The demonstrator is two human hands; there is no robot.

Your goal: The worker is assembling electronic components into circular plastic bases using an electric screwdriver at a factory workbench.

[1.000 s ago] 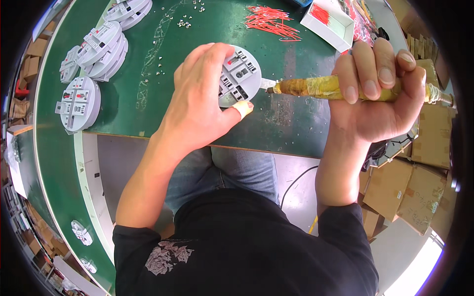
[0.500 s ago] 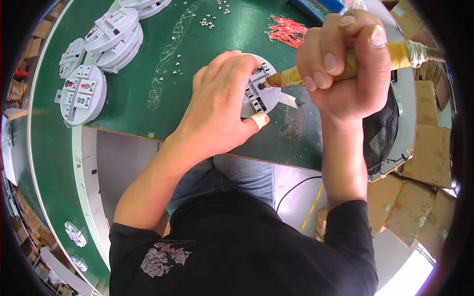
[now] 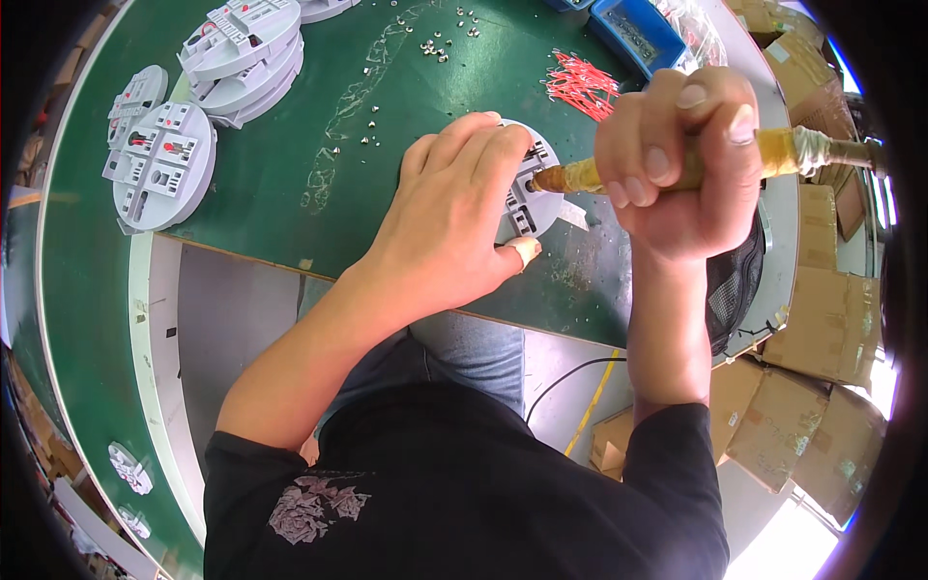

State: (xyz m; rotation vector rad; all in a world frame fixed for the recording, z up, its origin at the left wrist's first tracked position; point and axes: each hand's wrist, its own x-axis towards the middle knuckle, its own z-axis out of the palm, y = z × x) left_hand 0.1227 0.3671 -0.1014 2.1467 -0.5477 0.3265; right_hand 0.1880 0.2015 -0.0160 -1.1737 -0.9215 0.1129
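My left hand (image 3: 454, 217) is wrapped over the left side of a round grey plastic disc (image 3: 547, 205) with slots and raised parts, its thumb on the near edge. The hand hides much of the disc, which lies on the green table. My right hand (image 3: 681, 159) is closed round a screwdriver-like tool with a thick yellow-taped grip (image 3: 776, 153). The tool's dark tip meets the disc near its middle; a screw there cannot be made out.
Grey discs (image 3: 242, 68) are stacked at the far left, and another disc (image 3: 164, 164) with red parts sits nearer. Small metal pieces (image 3: 435, 48) lie scattered beyond my left hand. Red wires (image 3: 582, 85) lie beside a blue bin (image 3: 638, 39). Cardboard boxes (image 3: 807, 319) stand at right.
The view has shifted slightly, bringing more of the blue bin into sight. Both hands keep their grips, and the tool's tip stays at the disc.
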